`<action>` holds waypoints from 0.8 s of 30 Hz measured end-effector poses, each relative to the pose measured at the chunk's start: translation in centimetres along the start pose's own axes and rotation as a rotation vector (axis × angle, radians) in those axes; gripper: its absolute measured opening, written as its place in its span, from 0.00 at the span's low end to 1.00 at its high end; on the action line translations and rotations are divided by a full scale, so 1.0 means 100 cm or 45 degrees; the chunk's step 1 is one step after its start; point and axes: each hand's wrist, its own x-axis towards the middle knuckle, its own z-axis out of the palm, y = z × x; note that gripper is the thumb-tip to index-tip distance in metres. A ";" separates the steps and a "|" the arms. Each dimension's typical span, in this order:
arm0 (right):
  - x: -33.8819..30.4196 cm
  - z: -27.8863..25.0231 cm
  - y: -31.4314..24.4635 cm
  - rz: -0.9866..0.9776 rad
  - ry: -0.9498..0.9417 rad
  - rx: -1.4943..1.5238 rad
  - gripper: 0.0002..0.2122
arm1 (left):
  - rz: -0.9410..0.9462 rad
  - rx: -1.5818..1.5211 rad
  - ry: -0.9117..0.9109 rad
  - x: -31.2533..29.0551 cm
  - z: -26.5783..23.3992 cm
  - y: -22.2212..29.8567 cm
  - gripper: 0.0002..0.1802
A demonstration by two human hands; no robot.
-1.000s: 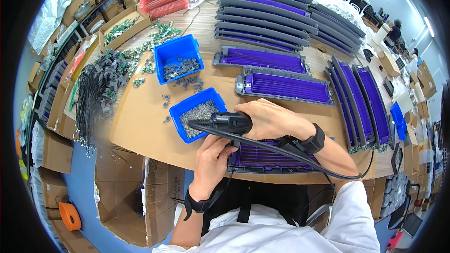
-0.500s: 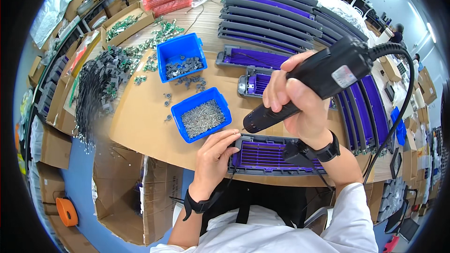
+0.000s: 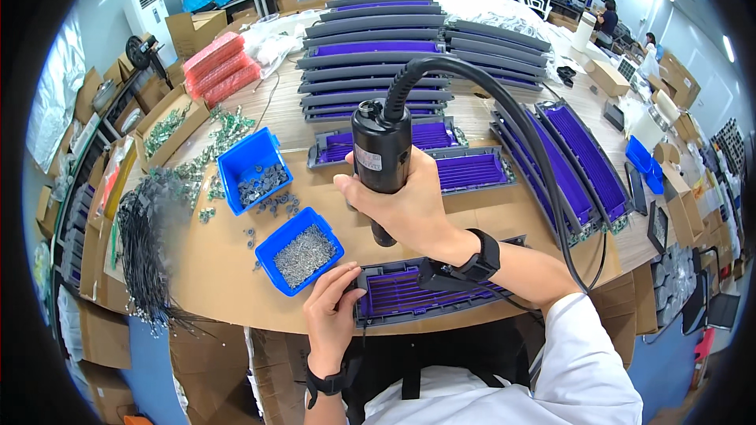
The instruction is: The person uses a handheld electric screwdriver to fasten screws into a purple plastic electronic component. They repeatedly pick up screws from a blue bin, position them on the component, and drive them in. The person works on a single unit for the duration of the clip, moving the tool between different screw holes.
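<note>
My right hand (image 3: 417, 203) is wrapped round a black electric screwdriver (image 3: 381, 145), held upright with its tip pointing down and its cable arching up from the top. Below it, near the table's front edge, lies a grey-framed purple grille panel (image 3: 402, 293). The screwdriver's tip is hidden or too small to make out, so contact with the panel cannot be told. My left hand (image 3: 331, 307) grips the panel's left end, fingertips at its upper corner and thumb beside the frame. Just beyond that hand sits a blue bin (image 3: 272, 273) of small screws (image 3: 303, 258).
Another blue bin (image 3: 246, 156) holds small grey round parts, several of which lie loose beside it. Black wires (image 3: 146, 244) and green circuit boards (image 3: 228, 130) heap at the left. Stacked grille panels (image 3: 374, 79) fill the back; more stand at the right. The screwdriver cable (image 3: 543, 157) loops rightward.
The screwdriver has swung from a slant to upright, its tip nearer the panel's left part. My left hand keeps its place on the panel's end. The head view has shifted, showing more of the room.
</note>
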 end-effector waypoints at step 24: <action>-0.001 -0.010 0.010 -0.033 -0.273 0.420 0.29 | -0.024 -0.004 0.003 -0.001 -0.001 0.001 0.18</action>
